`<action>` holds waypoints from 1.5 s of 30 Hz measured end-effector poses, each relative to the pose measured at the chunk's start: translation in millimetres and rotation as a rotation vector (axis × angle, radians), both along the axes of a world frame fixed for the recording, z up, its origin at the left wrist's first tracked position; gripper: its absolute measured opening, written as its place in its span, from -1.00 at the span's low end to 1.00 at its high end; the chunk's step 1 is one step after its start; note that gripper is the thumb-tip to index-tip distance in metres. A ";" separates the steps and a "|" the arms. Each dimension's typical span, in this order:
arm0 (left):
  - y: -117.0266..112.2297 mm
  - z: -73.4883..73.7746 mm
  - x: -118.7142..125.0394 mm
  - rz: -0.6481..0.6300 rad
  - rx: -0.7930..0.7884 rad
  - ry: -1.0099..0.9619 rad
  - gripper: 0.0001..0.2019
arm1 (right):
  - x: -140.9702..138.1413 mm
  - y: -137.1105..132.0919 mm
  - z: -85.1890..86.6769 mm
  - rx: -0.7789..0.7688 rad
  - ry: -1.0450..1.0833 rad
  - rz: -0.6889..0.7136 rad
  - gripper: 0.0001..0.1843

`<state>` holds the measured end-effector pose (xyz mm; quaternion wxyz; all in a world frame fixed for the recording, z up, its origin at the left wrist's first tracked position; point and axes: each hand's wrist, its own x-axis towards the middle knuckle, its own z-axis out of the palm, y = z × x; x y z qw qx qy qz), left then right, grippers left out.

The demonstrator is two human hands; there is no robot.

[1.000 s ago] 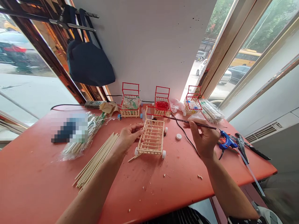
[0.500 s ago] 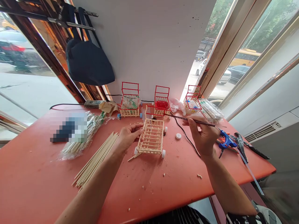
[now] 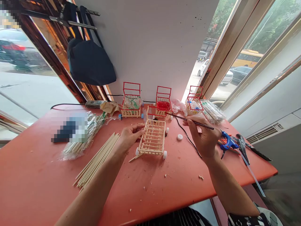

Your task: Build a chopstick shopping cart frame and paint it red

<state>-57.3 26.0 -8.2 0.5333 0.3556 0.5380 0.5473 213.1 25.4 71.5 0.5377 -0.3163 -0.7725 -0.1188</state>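
A miniature cart (image 3: 152, 138) made of pale wooden sticks stands on the red table, with white bottle-cap wheels and red paint along its far upper frame. My left hand (image 3: 132, 135) grips the cart's left side between thumb and fingers. In my right hand (image 3: 203, 133) is a thin dark paintbrush (image 3: 190, 120), held like a pen, its tip at the red frame's right corner. Just behind, a red paint container (image 3: 163, 105) sits in another small cart (image 3: 164, 91) with a red handle frame.
Two more carts (image 3: 131, 100) (image 3: 194, 102) stand along the wall. Loose sticks (image 3: 98, 160) and a bag of sticks (image 3: 81, 146) lie left. A blue glue gun (image 3: 228, 142) and pliers (image 3: 243, 147) lie right. A white cap (image 3: 180, 137) and a black cable (image 3: 184, 133) are near the brush.
The brush tip has shifted very slightly at the red frame's right corner. My left hand keeps its hold, and the cart stays in place.
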 end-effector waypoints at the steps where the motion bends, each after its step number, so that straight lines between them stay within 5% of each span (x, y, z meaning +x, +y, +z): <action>1: -0.1 0.6 0.1 -0.001 -0.002 0.001 -0.44 | -0.2 -0.9 0.6 0.009 -0.006 -0.009 -0.89; 13: -2.4 5.7 0.8 -0.011 -0.002 0.000 -0.47 | 6.4 -13.4 0.8 -0.015 -0.039 -0.092 -0.87; 45: -1.7 5.0 0.0 -0.024 -0.007 0.016 -0.51 | 10.4 -15.1 -8.1 -0.038 -0.069 -0.025 -0.85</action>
